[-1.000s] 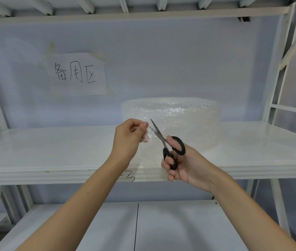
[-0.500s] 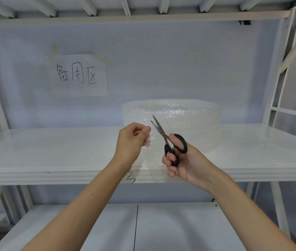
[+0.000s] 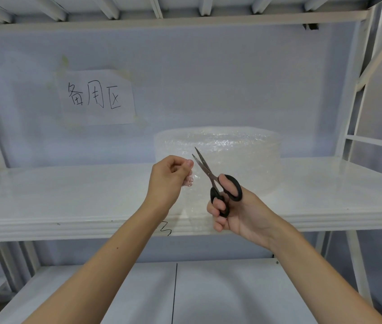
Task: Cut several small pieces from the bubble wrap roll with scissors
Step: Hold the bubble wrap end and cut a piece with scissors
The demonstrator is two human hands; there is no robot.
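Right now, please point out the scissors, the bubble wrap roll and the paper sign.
scissors [image 3: 227, 191]: head view, on the black handle loop.
bubble wrap roll [image 3: 243, 157]: head view, on its front wall.
paper sign [image 3: 96, 97]: head view, on the handwriting.

White metal shelving unit: glossy middle shelf [image 3: 68, 195] with a black pen squiggle [image 3: 165, 229] on its front edge; lower shelf [image 3: 232, 295] beneath, split by a dark seam. Handwritten paper sign [image 3: 96, 98] taped to the pale blue back wall [image 3: 232, 85], upper left.

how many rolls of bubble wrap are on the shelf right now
1. The bubble wrap roll stands on the white shelf, behind the scissors in the right hand. No other roll shows, though the view cuts off the shelf's ends.
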